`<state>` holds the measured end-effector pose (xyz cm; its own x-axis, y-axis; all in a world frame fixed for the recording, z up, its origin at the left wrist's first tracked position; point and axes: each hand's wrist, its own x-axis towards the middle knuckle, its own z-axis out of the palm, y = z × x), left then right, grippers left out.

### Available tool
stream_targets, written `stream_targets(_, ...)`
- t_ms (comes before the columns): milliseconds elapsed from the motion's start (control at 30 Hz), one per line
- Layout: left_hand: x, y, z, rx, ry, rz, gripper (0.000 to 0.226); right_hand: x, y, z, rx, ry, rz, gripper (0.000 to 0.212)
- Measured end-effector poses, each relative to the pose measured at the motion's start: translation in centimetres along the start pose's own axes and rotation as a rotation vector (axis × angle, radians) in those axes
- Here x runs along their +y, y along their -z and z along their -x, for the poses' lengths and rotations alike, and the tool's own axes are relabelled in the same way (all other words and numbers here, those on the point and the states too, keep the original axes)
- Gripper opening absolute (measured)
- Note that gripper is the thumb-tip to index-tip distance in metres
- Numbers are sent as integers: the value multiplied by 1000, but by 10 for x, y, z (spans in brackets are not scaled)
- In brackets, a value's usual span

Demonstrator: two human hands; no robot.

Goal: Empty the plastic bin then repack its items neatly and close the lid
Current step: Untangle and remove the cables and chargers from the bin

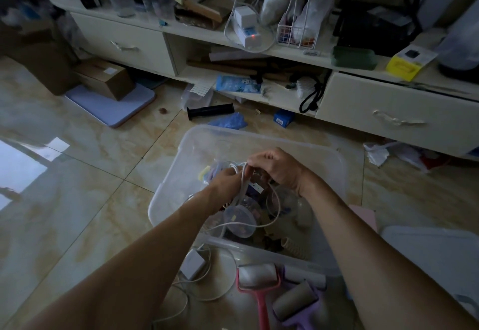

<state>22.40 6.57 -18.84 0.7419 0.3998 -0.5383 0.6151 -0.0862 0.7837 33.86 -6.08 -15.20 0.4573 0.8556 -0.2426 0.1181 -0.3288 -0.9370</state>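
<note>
Reaching down into the clear plastic bin point(334, 164) in the middle of the frame, both hands meet over a tangle of white cable point(274, 213). The left hand point(225, 182) has its fingers curled around the cable bundle. The right hand point(277, 166) pinches the same cable from above, fingers bent tight.

The bin sits open on the shiny tile floor point(90, 187). Inside it, under the hands, lie a small round clear tub point(241, 219), a dark little box and other small things that are too dim to tell apart. A loop of the cable hangs down over the round tub.

At the lower middle of the frame, just outside the near wall of the bin, a white charger block point(192, 263) rests on the floor with its thin wire curled around it. Beside it, to the right, lies a pink lint roller point(259, 278), and next to that a purple lint roller point(298, 301). At the lower right edge a pale flat lid point(435, 252) lies on the floor.

Across the top of the frame runs a low white cabinet point(383, 107) piled with boxes, bags and a white power strip point(246, 34) with a red light. A black tube point(210, 110) and a blue glove point(229, 121) lie on the floor just past the bin.
</note>
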Motion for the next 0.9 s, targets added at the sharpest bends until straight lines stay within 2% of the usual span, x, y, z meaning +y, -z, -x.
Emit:
stream_targets(100,7,-4,12,-208,80,297,43,11,1,-1,113,-29,8,34)
stream_targets(233,9,-5,15,-448,188,615,95,23,1,-5,288,5,55,23)
stream_targets(267,10,-4,17,-493,195,648,99,24,1,-4,336,15,43,23)
stream_targets(333,15,-1,23,-546,169,665,80,27,2,-2,403,28,54,29)
stream_targets(400,21,1,30,-581,158,684,47,30,2,0,391,33,55,35)
stream_targets(467,22,1,31,-594,161,756,28,37,-1,0,356,33,6,37)
stream_targets(533,19,4,28,-582,136,839,24,43,-7,-3,361,25,26,40)
stream_targets(600,18,10,25,-567,105,1000,35,50,-14,-4,341,-44,18,44)
stream_targets(667,23,17,20,-523,2,1184,36,58,-23,-3,190,-125,139,40)
stream_targets(733,31,26,10,-362,-120,1287,32,66,-32,2,-21,-215,230,25)
stream_targets(800,35,34,2,-170,-166,1261,38,71,-38,8,-199,-298,200,15)
stream_targets(900,23,34,-3,75,-193,906,43,63,-35,12,-380,-360,137,13)
